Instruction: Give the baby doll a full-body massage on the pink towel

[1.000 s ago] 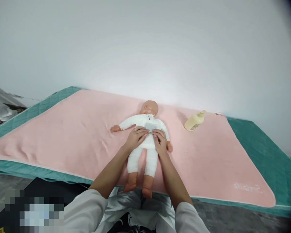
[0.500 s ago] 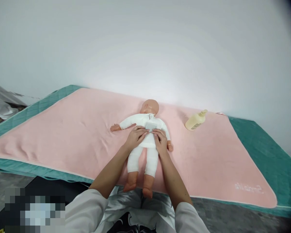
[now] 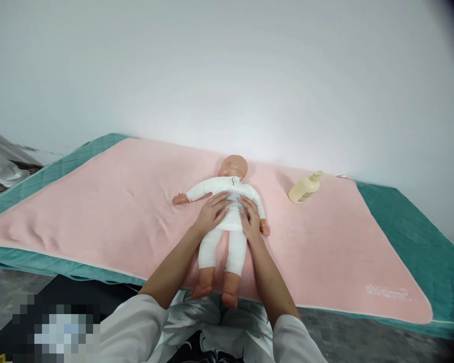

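"What's there, biggest first?"

"A green padded bed (image 3: 412, 227), then the pink mat (image 3: 128, 201) on it. The doll (image 3: 232, 219) lies flat mid-mat, head at twelve o'clock, feet at six. A cream pump bottle (image 3: 303, 189) sits at about two o'clock from it."

"And the grip?"

"Left hand (image 3: 212, 212) and right hand (image 3: 250, 217) both rest on the torso — fingers loosely spread, closed around nothing."

"Any change?"

"Yes — the fingertips have moved up from the lower edge of the small greyish patch (image 3: 234, 196) and spread over its sides. I'd judge that as broader, flatter contact, less fingering of one edge."
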{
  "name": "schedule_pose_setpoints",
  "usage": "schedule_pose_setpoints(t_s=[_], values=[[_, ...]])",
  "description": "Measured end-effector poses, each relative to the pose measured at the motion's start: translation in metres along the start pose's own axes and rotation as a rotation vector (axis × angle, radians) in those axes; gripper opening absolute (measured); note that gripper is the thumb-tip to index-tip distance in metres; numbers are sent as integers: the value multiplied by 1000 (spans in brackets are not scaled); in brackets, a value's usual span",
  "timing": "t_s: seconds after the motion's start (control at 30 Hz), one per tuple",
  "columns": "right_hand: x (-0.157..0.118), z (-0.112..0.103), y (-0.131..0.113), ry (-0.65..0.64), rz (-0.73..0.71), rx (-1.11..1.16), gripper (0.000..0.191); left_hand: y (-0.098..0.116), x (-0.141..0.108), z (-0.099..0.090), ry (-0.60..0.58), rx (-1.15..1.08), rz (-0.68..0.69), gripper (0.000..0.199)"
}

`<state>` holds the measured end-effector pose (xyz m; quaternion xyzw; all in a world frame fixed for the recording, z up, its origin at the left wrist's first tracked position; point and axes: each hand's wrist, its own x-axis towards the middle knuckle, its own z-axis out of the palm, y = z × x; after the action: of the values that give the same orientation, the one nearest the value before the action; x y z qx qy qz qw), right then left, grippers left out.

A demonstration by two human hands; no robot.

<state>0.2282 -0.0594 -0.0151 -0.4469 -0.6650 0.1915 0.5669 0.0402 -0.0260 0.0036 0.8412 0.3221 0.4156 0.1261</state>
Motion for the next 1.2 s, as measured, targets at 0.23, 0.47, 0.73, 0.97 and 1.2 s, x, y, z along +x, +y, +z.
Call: schedule_pose_setpoints(t_s=[0.23, 0.47, 0.73, 0.97, 1.2], values=[[2, 0, -2, -17, 25, -21, 37, 3, 1, 0, -12, -3, -48, 32], [4, 2, 3, -14, 40, -33, 37, 4, 3, 1, -10, 10, -94, 31], [3, 2, 4, -12, 55, -34, 35, 3, 3, 2, -24, -16, -124, 33], [17, -6, -2, -4, 35, -27, 32, 3, 16, -13, -38, -13, -101, 33], [48, -5, 3, -48, -27, -92, 27, -7, 45, -15, -52, 132, 8, 28]])
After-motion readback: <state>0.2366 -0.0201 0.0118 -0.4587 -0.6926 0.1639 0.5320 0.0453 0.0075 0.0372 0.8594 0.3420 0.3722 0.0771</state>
